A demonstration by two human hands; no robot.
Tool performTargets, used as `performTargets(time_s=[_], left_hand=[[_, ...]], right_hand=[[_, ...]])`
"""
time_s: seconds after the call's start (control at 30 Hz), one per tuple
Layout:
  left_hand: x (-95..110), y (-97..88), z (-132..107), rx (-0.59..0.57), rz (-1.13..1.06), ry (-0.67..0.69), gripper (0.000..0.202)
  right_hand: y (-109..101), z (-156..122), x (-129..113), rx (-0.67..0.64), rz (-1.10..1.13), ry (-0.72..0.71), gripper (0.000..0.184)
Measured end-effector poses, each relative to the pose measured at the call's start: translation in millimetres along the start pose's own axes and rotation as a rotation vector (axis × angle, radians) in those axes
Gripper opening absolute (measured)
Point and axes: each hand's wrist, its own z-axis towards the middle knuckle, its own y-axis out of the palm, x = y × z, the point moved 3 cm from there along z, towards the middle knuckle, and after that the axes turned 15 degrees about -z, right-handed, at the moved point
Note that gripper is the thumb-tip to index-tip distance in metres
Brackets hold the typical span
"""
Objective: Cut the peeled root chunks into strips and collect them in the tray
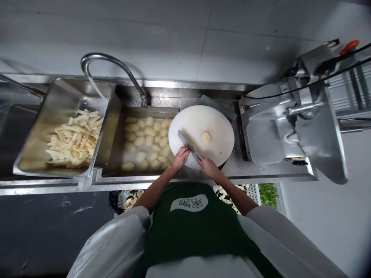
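Note:
My right hand (209, 168) is wrapped round the handle of a kitchen knife (185, 140), its wide blade slanting up and left over a round white cutting board (214, 116). Against the near side of the blade, at the board's lower left edge, my left hand (182, 156) has its fingers bunched together. Whatever lies under those fingers is hidden. A bit of pale yellow shows just beyond the blade. Right of the knife sits a small stack of cut potato (206, 138), its pieces leaning together.
Left of the board, peeled potatoes (150, 132) lie in a water-filled sink (111, 170). Farther left, a steel pan (31, 154) holds potato strips (77, 143) under a curved faucet (107, 58). A metal slicer (266, 139) stands right. Below are crated green vegetables (268, 195) and a black bag (115, 202).

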Motion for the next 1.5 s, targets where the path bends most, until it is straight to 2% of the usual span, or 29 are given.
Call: performTargets(time_s=[0.13, 0.23, 0.3, 0.43, 0.47, 0.53, 0.63, 0.7, 0.77, 0.83, 0.9, 1.07, 1.2, 1.37, 1.5], left_hand=[[2, -14.7, -5, -0.091, -0.036, 0.005, 0.030], [0, -21.9, -3, -0.185, -0.020, -0.011, 0.029], [-4, -22.6, 8, -0.241, -0.006, -0.015, 0.030], [-11, -18.7, 59, -0.378, -0.009, 0.034, 0.030], [-12, -17.0, 77, -0.431, -0.007, 0.060, 0.034], [-12, -11.6, 115, -0.565, 0.014, 0.115, 0.058], [-12, 2.1, 165, -0.808, 0.037, 0.169, 0.091], [-13, 11.8, 185, -0.951, 0.014, 0.193, 0.094], [-15, 17.8, 192, -1.019, -0.012, 0.219, 0.097], [-18, 19.1, 188, -0.992, -0.022, 0.224, 0.103], [-21, 17.9, 176, -0.898, -0.007, 0.186, 0.109], [-22, 22.3, 137, -0.522, 0.054, 0.008, 0.116], [-13, 38.0, 116, -0.302, 0.086, -0.075, 0.106], [5, 53.4, 103, -0.158, 0.114, -0.188, 0.099], [12, 49.0, 92, -0.083, 0.126, -0.247, 0.098]], right_hand=[[-1, -1, 22, 0.112, 0.144, -0.007, 0.030], [0, -17, 62, 0.239, 0.446, 0.081, 0.032], [8, -28, 95, 0.248, 0.704, 0.192, 0.035], [37, -40, 153, 0.224, 1.124, 0.381, 0.049], [45, -42, 164, 0.215, 1.181, 0.400, 0.053], [62, -42, 180, 0.175, 1.251, 0.412, 0.057], [81, -37, 191, 0.121, 1.297, 0.388, 0.058], [87, -29, 191, 0.114, 1.290, 0.374, 0.058], [88, -17, 186, 0.114, 1.250, 0.346, 0.056], [84, -4, 177, 0.111, 1.196, 0.291, 0.053], [79, 9, 164, 0.105, 1.146, 0.234, 0.049], [66, 29, 128, 0.074, 1.131, 0.221, 0.040], [58, 32, 100, 0.061, 1.193, 0.231, 0.039], [55, 36, 65, 0.046, 1.255, 0.209, 0.039], [54, 41, 41, 0.094, 1.246, 0.189, 0.036]])
